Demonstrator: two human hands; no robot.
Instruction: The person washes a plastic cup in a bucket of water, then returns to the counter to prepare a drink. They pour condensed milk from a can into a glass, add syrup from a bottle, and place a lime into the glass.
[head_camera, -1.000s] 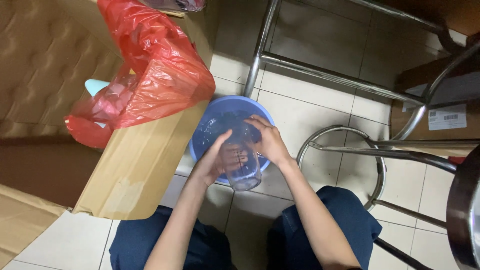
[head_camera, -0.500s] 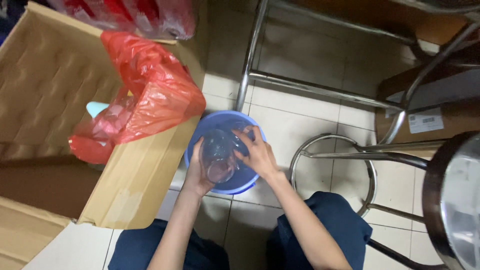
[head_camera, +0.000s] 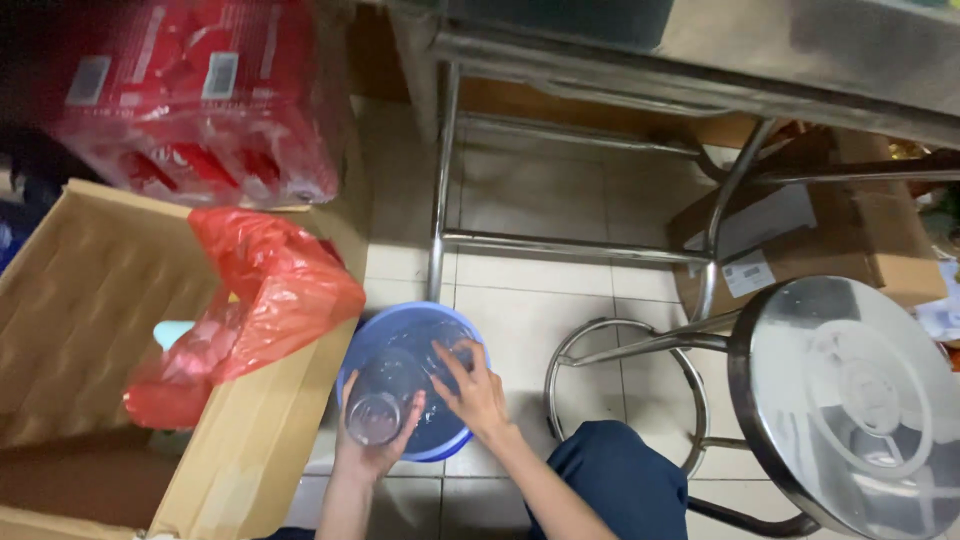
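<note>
Clear glass (head_camera: 378, 405) lifted higher out of blue basin (head_camera: 400, 320) than before, left hand (head_camera: 378, 445) gripping it, right hand (head_camera: 472, 395) open-fingered inside the basin, red bag (head_camera: 270, 290) in cardboard box (head_camera: 80, 300).

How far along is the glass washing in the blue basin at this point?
Nothing looks finished: no washed glass is visible set aside. In hand: the left hand holds a clear glass over the blue basin of water, while the right hand reaches into the basin, fingers at another clear item. Left: both pieces remain at the basin; how many more lie underwater cannot be told.
</note>
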